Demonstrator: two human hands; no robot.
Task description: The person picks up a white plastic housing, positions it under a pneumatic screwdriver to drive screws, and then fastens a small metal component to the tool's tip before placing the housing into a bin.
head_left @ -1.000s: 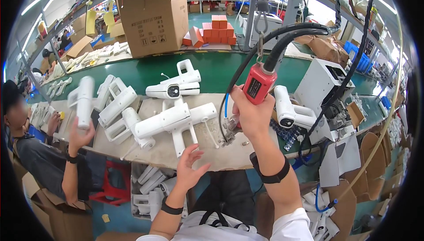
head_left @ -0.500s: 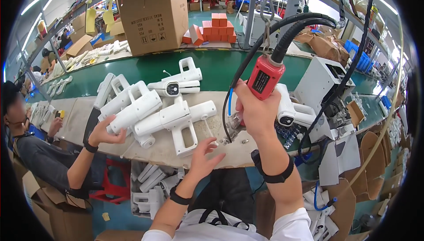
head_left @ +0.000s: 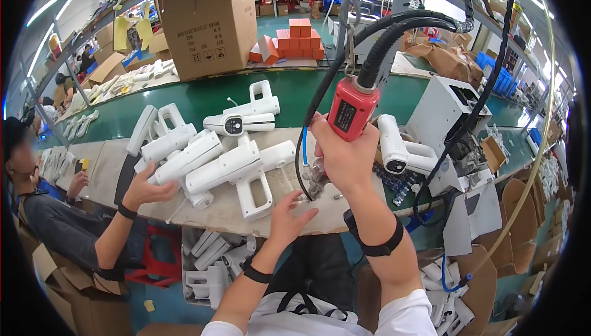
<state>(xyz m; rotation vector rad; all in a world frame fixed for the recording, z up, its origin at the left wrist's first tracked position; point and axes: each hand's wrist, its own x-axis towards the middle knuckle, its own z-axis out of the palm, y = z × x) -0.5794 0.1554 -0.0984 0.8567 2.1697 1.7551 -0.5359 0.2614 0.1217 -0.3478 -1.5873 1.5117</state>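
My right hand is wrapped round a red electric screwdriver, which hangs from a hook and has a thick black cable on top. Its lower end is mostly hidden behind my hand, over small metal parts on the worktable. My left hand is beside those parts with thumb and fingers apart; a tiny piece at its fingertips is too small to make out. Close to it on the left lies a white gun-shaped appliance, its loop handle toward me. More white appliances are heaped behind and beside it.
A co-worker's hand reaches to the heap from the left. Another white appliance lies right of my right hand, near a white machine. Black cables hang at the right. A carton stands beyond the green belt.
My right hand and the red screwdriver have shifted a little left in the picture. The co-worker's hand has moved slightly to the right, its fingers spread more. My left hand has hardly moved.
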